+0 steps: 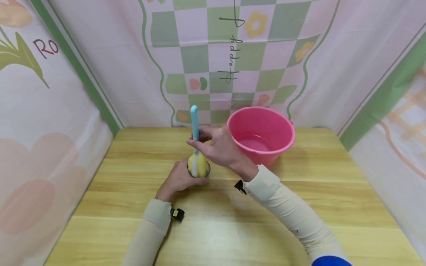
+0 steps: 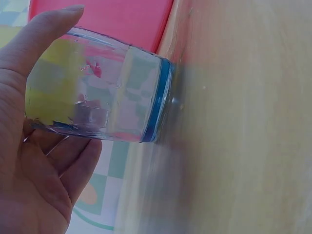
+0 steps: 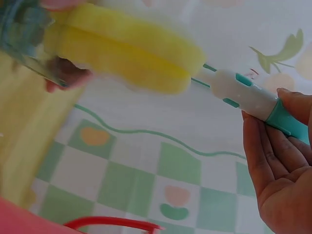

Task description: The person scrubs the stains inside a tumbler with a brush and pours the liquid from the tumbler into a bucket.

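Observation:
My left hand (image 1: 179,176) grips a clear drinking glass (image 2: 134,90) that stands on the table, thumb on one side and fingers on the other. The left wrist view shows the glass's thick bottom at the tabletop. Between thumb and fingers, my right hand (image 1: 222,147) holds a sponge bottle brush (image 3: 248,97) by its white and teal handle. Its yellow sponge head (image 3: 146,58) is partly inside the mouth of the glass, with the rest sticking out above the rim. In the head view the handle points up and away from me.
A pink bucket (image 1: 281,142) stands behind and to the right of my hands, close to my right forearm. The wooden table (image 1: 213,236) ends at a patterned cloth (image 1: 196,59) at the back, and more cloth hangs on both sides.

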### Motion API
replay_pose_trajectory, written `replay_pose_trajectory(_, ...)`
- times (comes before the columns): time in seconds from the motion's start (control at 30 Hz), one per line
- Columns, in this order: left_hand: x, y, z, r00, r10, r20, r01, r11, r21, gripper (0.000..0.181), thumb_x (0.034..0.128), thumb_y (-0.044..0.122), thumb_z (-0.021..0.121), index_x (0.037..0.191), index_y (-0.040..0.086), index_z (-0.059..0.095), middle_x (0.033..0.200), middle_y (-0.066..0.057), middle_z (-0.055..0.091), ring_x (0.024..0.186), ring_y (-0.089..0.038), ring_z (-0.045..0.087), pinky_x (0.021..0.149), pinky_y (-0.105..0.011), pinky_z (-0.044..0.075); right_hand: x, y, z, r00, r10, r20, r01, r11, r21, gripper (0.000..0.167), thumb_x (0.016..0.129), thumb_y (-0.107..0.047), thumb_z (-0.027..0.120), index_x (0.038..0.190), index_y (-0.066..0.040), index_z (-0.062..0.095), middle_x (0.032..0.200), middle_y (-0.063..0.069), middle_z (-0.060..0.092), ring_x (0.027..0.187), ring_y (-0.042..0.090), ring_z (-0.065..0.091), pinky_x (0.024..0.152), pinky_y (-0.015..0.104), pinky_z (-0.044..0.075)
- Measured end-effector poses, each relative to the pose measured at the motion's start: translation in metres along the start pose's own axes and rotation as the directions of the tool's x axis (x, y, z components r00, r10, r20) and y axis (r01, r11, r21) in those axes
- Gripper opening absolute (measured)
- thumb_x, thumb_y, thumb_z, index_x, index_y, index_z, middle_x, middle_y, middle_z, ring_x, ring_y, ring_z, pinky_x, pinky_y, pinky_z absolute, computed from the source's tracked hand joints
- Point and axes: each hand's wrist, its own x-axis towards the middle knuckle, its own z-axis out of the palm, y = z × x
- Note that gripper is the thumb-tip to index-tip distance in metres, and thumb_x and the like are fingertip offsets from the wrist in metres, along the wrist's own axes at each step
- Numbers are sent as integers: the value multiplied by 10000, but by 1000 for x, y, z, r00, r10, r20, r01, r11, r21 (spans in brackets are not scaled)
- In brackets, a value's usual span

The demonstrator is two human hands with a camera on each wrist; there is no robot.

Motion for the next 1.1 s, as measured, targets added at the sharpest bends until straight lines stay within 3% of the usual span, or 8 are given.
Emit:
replay_pose_trajectory(0.27, 1, 0, -1, 1000, 15, 10, -15, 999, 28, 684, 766, 429, 955, 1354, 288, 636, 1017, 28, 730, 925, -182, 654, 807, -375, 541, -12, 15, 15, 998, 35, 45, -32, 997, -64, 112, 943, -169, 813, 961, -65, 774, 870, 46, 819, 815, 161, 806, 720, 255, 628)
replay_pose_trajectory(0.67, 3, -3, -1, 1000, 22, -12, -22, 1000, -6, 536, 734, 406, 978, 1116, 231, 646, 919, 16, 684, 869, -195, 635, 791, -399, 530, 8, -4, -11, 999, -30, -28, 30, 1000, 5, 112, 920, -128, 829, 981, -47, 783, 879, 60, 818, 807, 160, 802, 758, 297, 641)
replay_pose_trajectory(0.93, 4, -1, 0, 1000, 27, 0, -27, 999, 18, 520, 747, 402, 970, 1120, 227, 653, 932, 22, 688, 882, -191, 627, 810, -385, 522, 5, -3, -9, 1000, -11, 10, 11, 1000, -10, 105, 942, -154, 810, 949, -61, 762, 864, 47, 813, 805, 144, 796, 760, 296, 639)
replay_pose_trajectory(1.1, 1, -1, 1, 999, 33, -1, -33, 999, 23, 586, 764, 369, 964, 1254, 252, 664, 978, 27, 711, 900, -192, 631, 807, -388, 526, -8, 11, 4, 998, 12, 69, -8, 998, -56, 112, 975, -195, 779, 953, -87, 759, 885, 33, 818, 838, 148, 803, 749, 269, 632)
